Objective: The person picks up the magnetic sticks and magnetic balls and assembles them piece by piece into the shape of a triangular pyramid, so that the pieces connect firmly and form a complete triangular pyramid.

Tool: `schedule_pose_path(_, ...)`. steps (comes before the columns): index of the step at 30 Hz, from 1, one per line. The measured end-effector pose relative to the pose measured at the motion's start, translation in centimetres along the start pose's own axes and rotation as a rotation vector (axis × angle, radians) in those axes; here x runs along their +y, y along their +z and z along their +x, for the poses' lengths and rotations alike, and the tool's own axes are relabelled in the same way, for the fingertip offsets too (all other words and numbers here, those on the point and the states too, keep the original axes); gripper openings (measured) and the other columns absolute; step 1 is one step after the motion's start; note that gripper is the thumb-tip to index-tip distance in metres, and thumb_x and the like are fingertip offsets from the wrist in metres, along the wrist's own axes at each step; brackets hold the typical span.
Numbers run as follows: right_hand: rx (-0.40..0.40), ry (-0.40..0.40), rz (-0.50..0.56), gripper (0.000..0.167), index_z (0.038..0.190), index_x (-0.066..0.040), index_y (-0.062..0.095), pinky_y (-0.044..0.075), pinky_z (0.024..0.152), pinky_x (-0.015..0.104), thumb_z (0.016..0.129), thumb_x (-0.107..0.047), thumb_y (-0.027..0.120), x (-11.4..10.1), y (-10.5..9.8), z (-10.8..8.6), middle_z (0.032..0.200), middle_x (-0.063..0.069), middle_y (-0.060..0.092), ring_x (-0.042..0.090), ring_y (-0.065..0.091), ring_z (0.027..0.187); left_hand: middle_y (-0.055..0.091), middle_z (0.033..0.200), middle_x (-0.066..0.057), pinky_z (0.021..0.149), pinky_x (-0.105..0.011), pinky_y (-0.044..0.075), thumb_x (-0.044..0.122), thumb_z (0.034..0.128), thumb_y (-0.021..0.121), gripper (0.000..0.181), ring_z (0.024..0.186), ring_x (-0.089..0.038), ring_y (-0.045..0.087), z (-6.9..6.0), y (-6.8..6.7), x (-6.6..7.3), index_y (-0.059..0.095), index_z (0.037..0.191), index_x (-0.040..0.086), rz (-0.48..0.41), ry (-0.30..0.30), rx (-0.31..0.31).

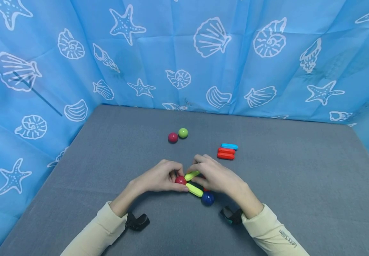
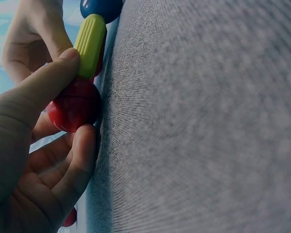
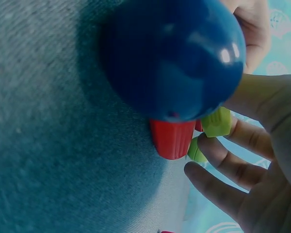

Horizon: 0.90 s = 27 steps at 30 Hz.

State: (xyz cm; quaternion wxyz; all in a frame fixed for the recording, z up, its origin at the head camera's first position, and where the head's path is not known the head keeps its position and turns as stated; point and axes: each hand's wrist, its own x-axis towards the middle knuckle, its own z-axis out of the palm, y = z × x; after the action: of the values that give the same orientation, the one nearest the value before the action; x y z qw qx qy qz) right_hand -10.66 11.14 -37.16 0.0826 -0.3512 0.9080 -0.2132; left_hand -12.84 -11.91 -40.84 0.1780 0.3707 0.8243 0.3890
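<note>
My left hand (image 1: 162, 176) pinches a dark red ball (image 1: 180, 180), its thumb reaching onto a yellow-green ribbed rod (image 2: 91, 46). That rod runs from the red ball to a dark blue ball (image 1: 207, 198), which lies near the right hand's thumb side. A second yellow-green rod (image 1: 191, 175) meets the red ball from the far side, and my right hand (image 1: 214, 174) grips it between thumb and fingers. From the blue ball a red rod (image 3: 172, 138) extends, mostly hidden under the right hand in the head view.
Beyond the hands, another dark red ball (image 1: 173, 138) sits beside a light green ball (image 1: 183, 133). To their right lie a blue rod (image 1: 229, 146) and two red rods (image 1: 226, 153), side by side. Blue shell-patterned curtains (image 1: 178, 53) border the grey table (image 1: 283, 177).
</note>
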Motion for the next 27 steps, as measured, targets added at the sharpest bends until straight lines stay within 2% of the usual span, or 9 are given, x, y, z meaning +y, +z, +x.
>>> schedule_pose_path(9,0.001,-0.015,0.019,0.026,0.114,-0.013,0.077,0.044,0.075,0.024,0.089,-0.017,0.08,0.2,0.0,0.0,0.098,0.0,0.063,0.011,0.05,0.087,0.062,0.077,0.006,0.054,-0.015,0.041,0.03,0.0847,0.084,0.021,0.058,0.001,0.05,-0.1,0.0,0.0,0.067,0.088,0.018,0.015,0.005,0.005)
schedule_pose_path(13,0.016,-0.016,0.072,0.029,0.118,-0.014,0.076,0.044,0.076,0.025,0.09,-0.02,0.079,0.4,-0.2,0.0,0.099,0.0,0.063,0.013,0.052,0.09,0.062,0.076,0.006,0.055,-0.015,0.042,0.03,0.0844,0.084,0.021,0.058,0.0,0.051,-0.2,-0.1,0.0,0.068,0.089,0.018,0.021,-0.005,0.008)
schedule_pose_path(17,0.07,0.002,0.153,0.032,0.123,-0.014,0.074,0.047,0.08,0.028,0.092,-0.024,0.076,0.9,-0.4,0.3,0.106,0.003,0.066,0.018,0.057,0.095,0.062,0.076,0.006,0.055,-0.016,0.043,0.031,0.0842,0.085,0.021,0.058,-0.001,0.051,-0.5,-0.2,0.0,0.069,0.091,0.018,0.024,-0.038,0.003)
schedule_pose_path(21,0.144,0.054,0.24,0.034,0.127,-0.011,0.071,0.054,0.086,0.039,0.094,-0.022,0.074,1.5,-0.6,0.9,0.114,0.008,0.068,0.023,0.062,0.101,0.062,0.077,0.007,0.055,-0.016,0.043,0.032,0.0838,0.085,0.022,0.058,-0.001,0.051,-0.9,-0.4,-0.2,0.069,0.091,0.018,0.028,-0.064,-0.001)
schedule_pose_path(24,0.204,0.074,0.293,0.036,0.128,-0.009,0.07,0.055,0.093,0.048,0.094,-0.018,0.074,1.9,-0.7,1.6,0.117,0.012,0.068,0.028,0.064,0.108,0.061,0.076,0.007,0.055,-0.016,0.043,0.033,0.0833,0.085,0.023,0.058,-0.001,0.05,-1.5,-0.7,-0.4,0.068,0.09,0.018,0.034,-0.071,0.006)
schedule_pose_path(27,0.258,0.075,0.322,0.038,0.13,-0.007,0.069,0.056,0.095,0.051,0.093,-0.016,0.074,2.1,-0.6,2.5,0.119,0.015,0.068,0.032,0.064,0.11,0.061,0.076,0.008,0.056,-0.017,0.043,0.033,0.0829,0.085,0.024,0.058,-0.002,0.05,-2.2,-1.1,-0.5,0.068,0.091,0.019,0.037,-0.081,0.015)
